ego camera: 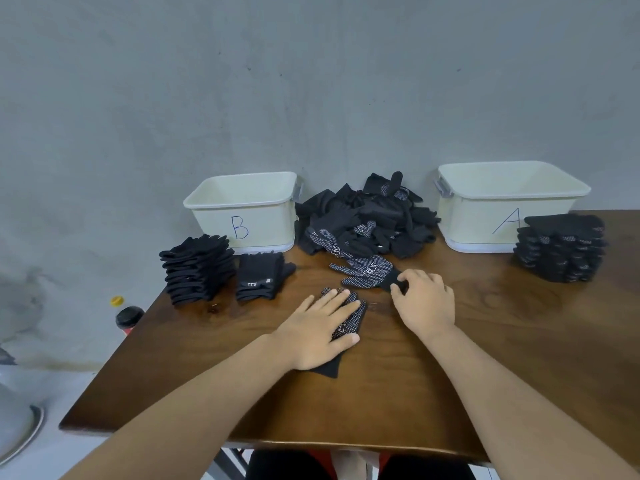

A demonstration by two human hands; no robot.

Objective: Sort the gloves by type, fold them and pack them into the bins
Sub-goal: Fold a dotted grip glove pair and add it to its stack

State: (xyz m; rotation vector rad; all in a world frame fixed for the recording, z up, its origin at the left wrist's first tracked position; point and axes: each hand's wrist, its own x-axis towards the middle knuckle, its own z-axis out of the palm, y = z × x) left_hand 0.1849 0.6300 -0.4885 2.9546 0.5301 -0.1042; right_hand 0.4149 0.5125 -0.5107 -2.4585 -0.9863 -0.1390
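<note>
Pressing near dotted glove [350, 323] flat mid-worktop [381, 396] with straight-fingered left grip [320, 325]; pinching far dotted glove [367, 270] cuff in right grip [425, 301].

- The left hand [322, 327] and right hand [424, 299] are showing bare, fingers and wrists uncovered.
- The left forearm [194, 403], entering from 7 o'clock, and the right forearm [512, 393], from 5 o'clock, are showing bare too.
- At 6 o'clock the person is wearing a black garment [277, 465] with red patches.
</note>
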